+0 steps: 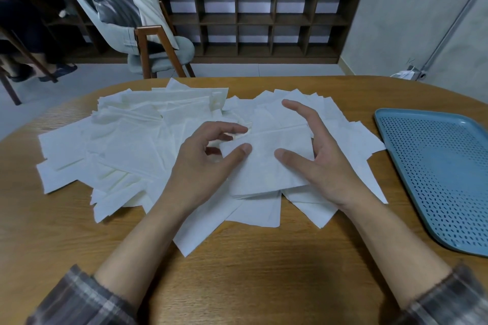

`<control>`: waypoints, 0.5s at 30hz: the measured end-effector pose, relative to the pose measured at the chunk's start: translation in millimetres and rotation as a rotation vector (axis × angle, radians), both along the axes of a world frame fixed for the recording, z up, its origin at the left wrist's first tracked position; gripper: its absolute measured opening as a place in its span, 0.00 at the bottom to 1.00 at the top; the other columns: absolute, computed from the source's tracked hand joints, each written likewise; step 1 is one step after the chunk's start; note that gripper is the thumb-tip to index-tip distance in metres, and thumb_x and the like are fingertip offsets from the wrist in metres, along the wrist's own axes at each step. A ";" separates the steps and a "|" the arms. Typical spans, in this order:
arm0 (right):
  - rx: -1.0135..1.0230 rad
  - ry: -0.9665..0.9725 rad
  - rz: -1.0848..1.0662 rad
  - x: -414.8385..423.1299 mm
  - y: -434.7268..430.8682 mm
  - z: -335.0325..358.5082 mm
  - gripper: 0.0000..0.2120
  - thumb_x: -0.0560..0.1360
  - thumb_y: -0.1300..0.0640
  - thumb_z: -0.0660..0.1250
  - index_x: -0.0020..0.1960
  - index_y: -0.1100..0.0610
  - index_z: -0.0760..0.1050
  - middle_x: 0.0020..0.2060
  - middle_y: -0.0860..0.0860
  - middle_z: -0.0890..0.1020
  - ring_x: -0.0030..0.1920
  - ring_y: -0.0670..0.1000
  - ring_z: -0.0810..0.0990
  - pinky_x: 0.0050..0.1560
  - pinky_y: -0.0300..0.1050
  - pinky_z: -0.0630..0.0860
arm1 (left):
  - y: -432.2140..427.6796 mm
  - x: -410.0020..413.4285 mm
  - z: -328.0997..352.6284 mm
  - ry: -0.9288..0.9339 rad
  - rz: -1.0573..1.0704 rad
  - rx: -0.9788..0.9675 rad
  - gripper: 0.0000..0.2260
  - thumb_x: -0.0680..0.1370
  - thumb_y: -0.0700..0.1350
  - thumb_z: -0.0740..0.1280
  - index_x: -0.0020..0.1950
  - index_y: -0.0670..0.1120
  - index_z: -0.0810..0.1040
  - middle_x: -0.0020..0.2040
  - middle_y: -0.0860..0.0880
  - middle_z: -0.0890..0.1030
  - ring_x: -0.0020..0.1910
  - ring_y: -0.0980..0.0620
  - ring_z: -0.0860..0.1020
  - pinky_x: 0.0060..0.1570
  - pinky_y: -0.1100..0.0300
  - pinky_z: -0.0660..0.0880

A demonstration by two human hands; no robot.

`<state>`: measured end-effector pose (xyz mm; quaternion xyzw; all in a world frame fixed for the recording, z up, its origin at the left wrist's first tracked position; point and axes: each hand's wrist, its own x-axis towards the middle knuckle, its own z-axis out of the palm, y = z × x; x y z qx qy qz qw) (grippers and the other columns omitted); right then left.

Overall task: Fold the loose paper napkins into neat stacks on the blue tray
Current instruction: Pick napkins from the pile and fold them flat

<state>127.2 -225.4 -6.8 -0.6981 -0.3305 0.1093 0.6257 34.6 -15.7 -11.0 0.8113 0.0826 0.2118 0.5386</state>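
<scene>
We read the left hand (208, 158) as seemingly pinching the napkin (266, 166) to fold it; right hand (319, 163) fingers (301, 112) spread, thumb steadying it.

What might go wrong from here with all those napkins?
The napkin between the left hand and right hand rests on the loose pile, so pressing or lifting it might shift sheets beneath. The blue tray sits off to the right, so a fold could spring open on the way.
</scene>
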 end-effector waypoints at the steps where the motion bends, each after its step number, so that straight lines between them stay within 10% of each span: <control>1: 0.027 0.016 0.011 0.4 -0.8 0.4 0.32 0.80 0.63 0.72 0.76 0.40 0.66 0.68 0.37 0.77 0.66 0.45 0.80 0.59 0.41 0.81 | -0.4 -0.9 2.2 0.007 -0.024 -0.016 0.11 0.79 0.49 0.75 0.61 0.58 0.84 0.61 0.62 0.82 0.59 0.64 0.80 0.51 0.70 0.74; 5: 0.016 0.014 0.001 2.2 -0.2 -0.8 0.31 0.80 0.62 0.72 0.76 0.41 0.65 0.63 0.32 0.78 0.62 0.44 0.82 0.57 0.39 0.80 | -3.7 -4.2 6.1 0.022 -0.112 -0.102 0.13 0.81 0.44 0.73 0.66 0.53 0.83 0.56 0.57 0.83 0.44 0.66 0.81 0.40 0.72 0.75; 15: -0.126 -0.077 -0.058 13.4 -5.2 -6.3 0.17 0.79 0.67 0.72 0.63 0.50 0.85 0.60 0.37 0.85 0.66 0.36 0.79 0.65 0.29 0.71 | -6.4 1.9 -8.7 -0.028 -0.060 -0.045 0.16 0.81 0.43 0.74 0.68 0.56 0.83 0.63 0.61 0.83 0.55 0.60 0.83 0.53 0.66 0.79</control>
